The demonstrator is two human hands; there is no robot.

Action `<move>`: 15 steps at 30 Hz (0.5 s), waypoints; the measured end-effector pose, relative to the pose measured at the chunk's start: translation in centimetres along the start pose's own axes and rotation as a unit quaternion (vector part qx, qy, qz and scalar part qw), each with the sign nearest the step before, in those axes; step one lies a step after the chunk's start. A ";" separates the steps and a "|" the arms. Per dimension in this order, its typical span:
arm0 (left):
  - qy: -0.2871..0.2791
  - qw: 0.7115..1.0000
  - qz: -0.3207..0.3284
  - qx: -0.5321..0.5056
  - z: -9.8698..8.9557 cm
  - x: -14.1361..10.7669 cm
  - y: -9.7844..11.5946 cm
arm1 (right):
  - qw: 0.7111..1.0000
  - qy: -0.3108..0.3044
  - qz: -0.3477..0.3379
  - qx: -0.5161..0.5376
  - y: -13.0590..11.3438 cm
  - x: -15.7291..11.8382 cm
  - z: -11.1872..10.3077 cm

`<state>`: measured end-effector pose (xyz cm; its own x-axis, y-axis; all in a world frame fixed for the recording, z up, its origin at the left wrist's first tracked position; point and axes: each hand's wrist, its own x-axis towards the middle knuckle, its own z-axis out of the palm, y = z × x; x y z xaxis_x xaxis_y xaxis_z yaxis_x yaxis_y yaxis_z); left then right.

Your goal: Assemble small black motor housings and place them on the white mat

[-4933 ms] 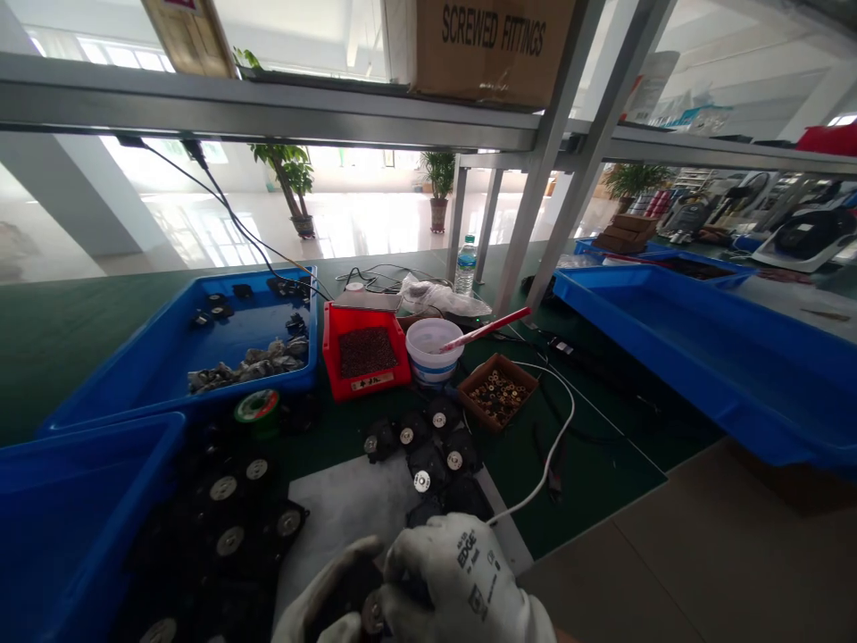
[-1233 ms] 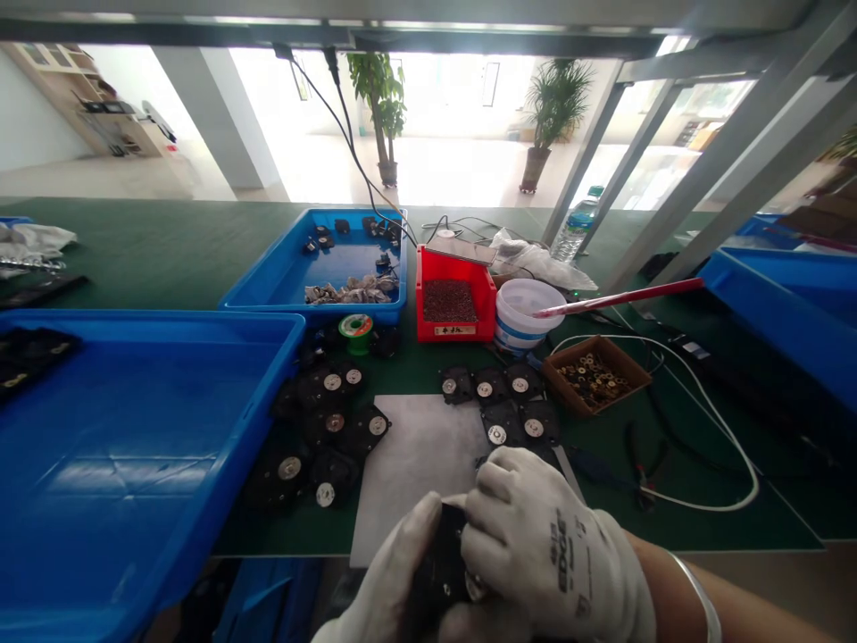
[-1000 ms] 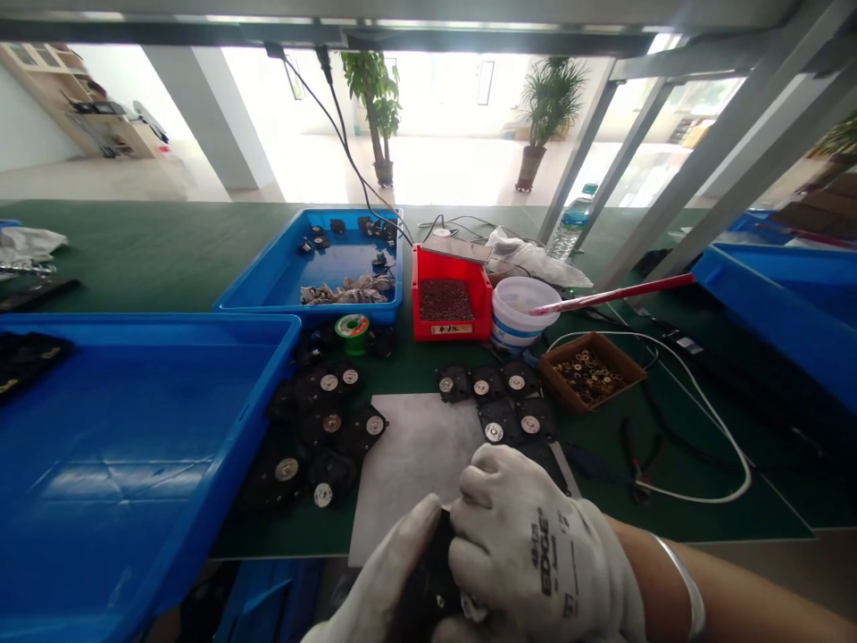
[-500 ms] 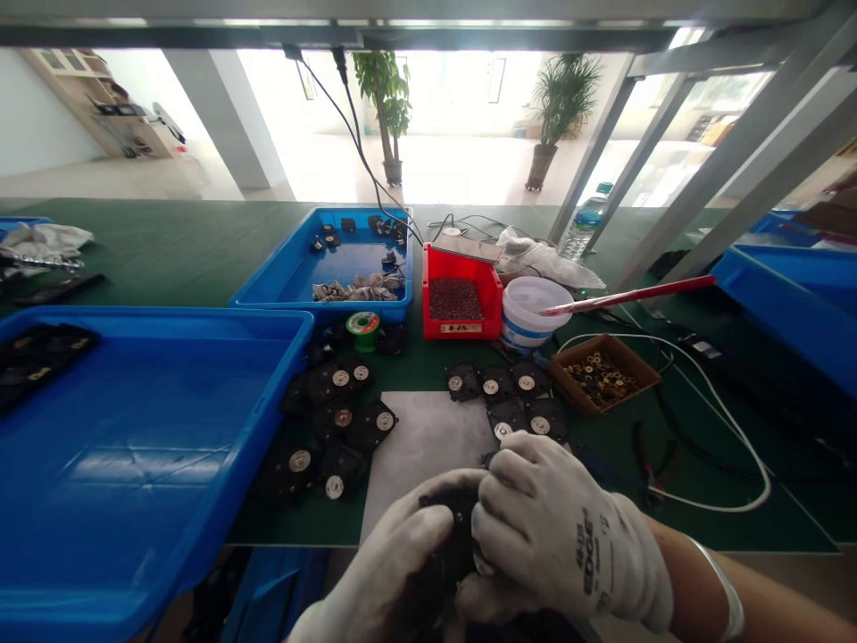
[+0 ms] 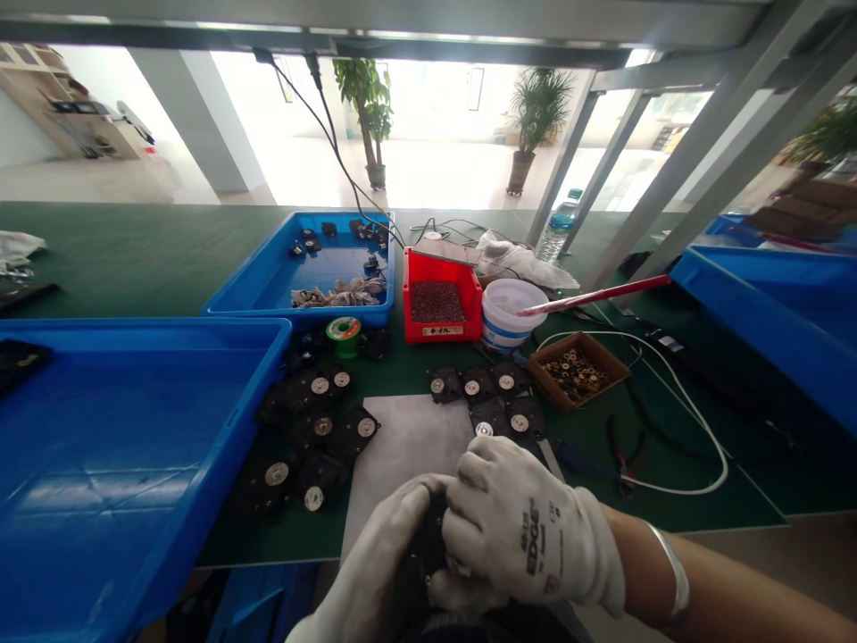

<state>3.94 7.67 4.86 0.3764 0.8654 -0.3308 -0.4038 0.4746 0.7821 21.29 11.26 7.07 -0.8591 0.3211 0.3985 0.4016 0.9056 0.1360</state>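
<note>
My left hand [image 5: 378, 558], in a pale work glove, is closed around a black plastic housing [image 5: 421, 546] low in the head view. My right hand [image 5: 512, 527], in a matching glove, is curled over the housing's right side with fingers bent inward. Both hands hide most of the part, and whatever else the right fingertips pinch cannot be seen. Just beyond the right hand lie several black housings with silver discs [image 5: 519, 423]. More of the same housings [image 5: 313, 497] sit to the left of a white sheet [image 5: 408, 438].
Blue trays [image 5: 134, 429] [image 5: 254, 277] stand left and behind. A red bin [image 5: 442, 335] of dark granules, a white tub [image 5: 512, 313] with a red-handled stick [image 5: 603, 293], a carton of brass pieces [image 5: 579, 371], a solder spool [image 5: 344, 335] and pliers [image 5: 624, 464] lie around.
The view has turned to the right, so the bench things appear farther left. Both hands stay together on the black housing, with the left fingers now closer to the right hand.
</note>
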 end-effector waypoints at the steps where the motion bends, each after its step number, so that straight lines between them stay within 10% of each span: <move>1: -0.003 1.000 0.004 -0.003 0.1 0.0 0.1 | 1.000 0.002 0.001 0.002 0.1 -0.1 0.3; 15: 0.044 0.987 0.053 0.143 -1.4 -0.1 -1.1 | 0.995 0.084 0.050 -0.006 -2.2 -0.7 1.8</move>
<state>3.15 7.27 3.29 0.2666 0.9240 -0.2740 -0.1806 0.3272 0.9276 20.46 9.52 4.87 -0.7495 0.3580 0.5568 0.4876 0.8675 0.0984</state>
